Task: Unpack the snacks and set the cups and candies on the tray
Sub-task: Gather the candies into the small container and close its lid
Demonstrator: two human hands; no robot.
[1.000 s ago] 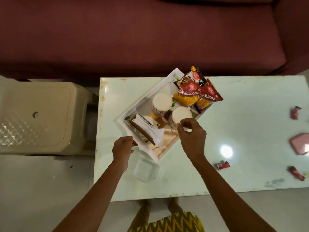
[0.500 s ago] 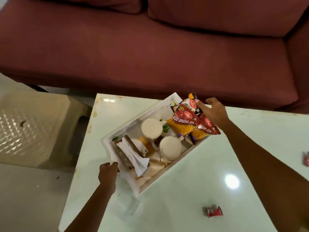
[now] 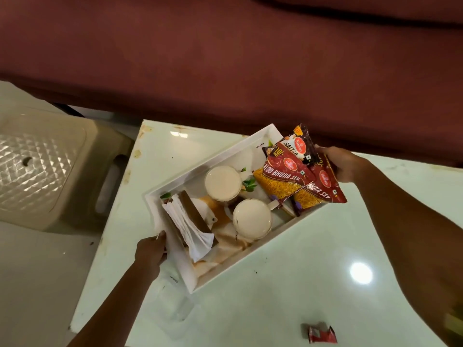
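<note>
A white rectangular tray (image 3: 210,156) lies askew on the pale table (image 3: 288,284). In it stand two cups (image 3: 223,184) (image 3: 251,219) of milky drink and a brown holder of white napkins (image 3: 190,226). Red snack packets (image 3: 295,176) rest over the tray's far right corner. My right hand (image 3: 343,164) grips those packets at their right edge. My left hand (image 3: 151,251) holds the tray's near left rim. A red candy wrapper (image 3: 322,333) lies on the table near the front.
A clear plastic lid or container (image 3: 180,309) lies on the table just in front of the tray. A beige plastic stool (image 3: 50,166) stands left of the table. A maroon sofa (image 3: 225,58) runs along the far side.
My right hand left the near cup and reached to the far corner, closing on the snack packets. The view tilted and came closer. My left hand stayed on the tray's rim.
</note>
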